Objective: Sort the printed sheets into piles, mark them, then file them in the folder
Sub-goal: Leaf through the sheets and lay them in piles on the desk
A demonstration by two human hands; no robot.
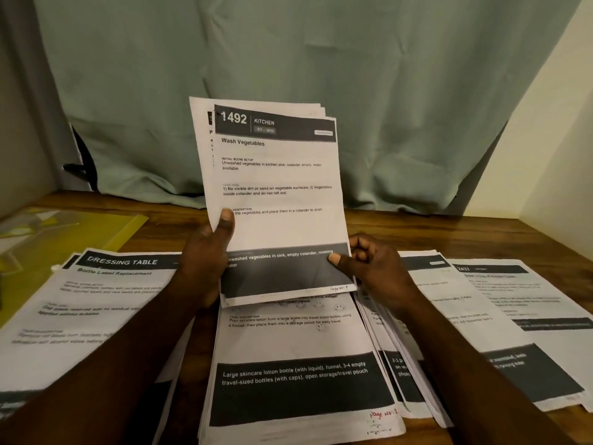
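Held sheets point(276, 194), long axis 12-to-6 o'clock: left grip point(205, 261) clasps their 8 o'clock edge, right grip point(372, 268) pinches the 5 o'clock corner; middle pile point(298, 348) lies at 6 o'clock.

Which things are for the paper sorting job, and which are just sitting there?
For the job: white printed sheets held upright, top one headed Wash Vegetables, gripped by the left hand and pinched by the right hand; piles of printed sheets lying flat; yellow plastic folder.
Just there: pale green cloth curtain; brown wooden table under the piles.
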